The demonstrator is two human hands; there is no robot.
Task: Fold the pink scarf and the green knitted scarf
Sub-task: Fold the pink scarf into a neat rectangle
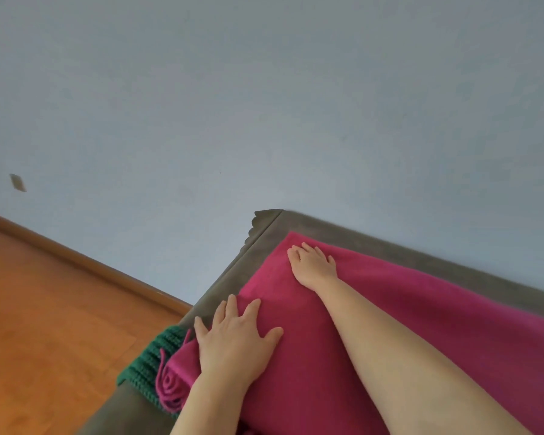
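We saw the wooden floor (54,309) at the left, then the green knitted scarf (153,356) bunched at the edge of the grey-brown table (226,271), partly under the pink scarf (421,324). Our left hand (233,343) pressed flat on the pink cloth, fingers spread. Farther right, our right hand (313,262) rested near its far corner, fingers curled down.

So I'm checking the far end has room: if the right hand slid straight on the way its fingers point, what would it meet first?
The right hand would probably cross the pink scarf's corner edge onto the grey-brown cushion, then the wall.
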